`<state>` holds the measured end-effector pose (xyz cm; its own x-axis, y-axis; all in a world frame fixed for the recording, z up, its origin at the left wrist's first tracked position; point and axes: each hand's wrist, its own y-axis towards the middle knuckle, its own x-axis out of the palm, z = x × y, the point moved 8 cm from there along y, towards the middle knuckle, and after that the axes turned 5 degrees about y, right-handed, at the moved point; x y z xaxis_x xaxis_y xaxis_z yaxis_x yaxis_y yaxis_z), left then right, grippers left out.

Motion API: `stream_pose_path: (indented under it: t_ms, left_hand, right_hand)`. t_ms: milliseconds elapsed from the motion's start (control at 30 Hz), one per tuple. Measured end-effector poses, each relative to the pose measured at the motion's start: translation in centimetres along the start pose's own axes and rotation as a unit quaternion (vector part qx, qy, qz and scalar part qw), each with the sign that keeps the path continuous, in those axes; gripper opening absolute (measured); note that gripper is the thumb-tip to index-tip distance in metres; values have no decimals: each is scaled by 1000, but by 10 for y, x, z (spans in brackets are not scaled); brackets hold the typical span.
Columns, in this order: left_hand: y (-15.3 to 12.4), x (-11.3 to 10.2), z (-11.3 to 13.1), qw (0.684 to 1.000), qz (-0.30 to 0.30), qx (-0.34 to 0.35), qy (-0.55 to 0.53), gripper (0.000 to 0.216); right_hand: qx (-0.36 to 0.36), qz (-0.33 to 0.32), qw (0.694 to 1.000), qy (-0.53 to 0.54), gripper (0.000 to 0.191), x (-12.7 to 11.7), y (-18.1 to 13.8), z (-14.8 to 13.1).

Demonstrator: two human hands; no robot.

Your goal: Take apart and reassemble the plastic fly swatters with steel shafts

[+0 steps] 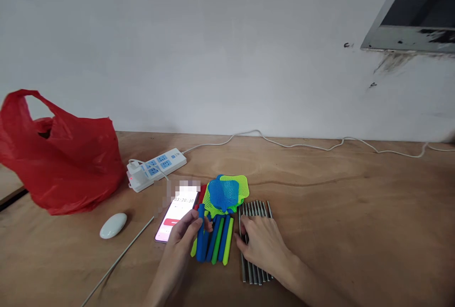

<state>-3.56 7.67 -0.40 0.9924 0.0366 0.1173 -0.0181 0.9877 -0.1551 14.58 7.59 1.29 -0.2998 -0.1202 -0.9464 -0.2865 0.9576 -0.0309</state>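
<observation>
My left hand (185, 229) grips a blue plastic handle (201, 248), a plain tube held nearly upright between thumb and fingers. Several more handles in blue, green and yellow, such as a yellow-green handle (228, 243), lie side by side just right of it. Over a row of thin metal rods (253, 271) rests my right hand (265, 240), its thumb and index finger closed around a rod at the row's left edge; the other fingertips are hidden. Beyond the handles, mesh fly swatter heads (223, 193) in blue and yellow-green are piled up, with something red partly covered beside them.
A lit phone (181, 207) showing a timer lies left of the handles. Behind it are a white power strip (172, 159) and its cable (284, 145) along the wall. Farther left sit a red plastic bag (71, 165), a white mouse (113, 225) and a thin rod (119, 259).
</observation>
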Motion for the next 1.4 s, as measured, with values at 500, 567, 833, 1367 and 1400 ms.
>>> stream_pose_path:
  t_ms: [500, 567, 833, 1367, 1400]
  left_hand:
    - [2, 4, 8, 996, -21, 36, 76, 34]
    - [1, 6, 13, 994, -24, 38, 98, 34]
    - [0, 10, 14, 992, -33, 41, 116, 39]
    - [0, 16, -4, 999, -28, -27, -6, 29]
    - [0, 17, -2, 999, -26, -20, 8, 30]
  right_hand:
    - [69, 1, 997, 21, 23, 10, 3, 2]
    - [74, 8, 996, 42, 23, 10, 2, 4]
    - [97, 44, 977, 183, 20, 1, -14, 17]
    - [86, 110, 856, 498, 26, -19, -13, 99]
    - [87, 111, 848, 511, 27, -20, -10, 102]
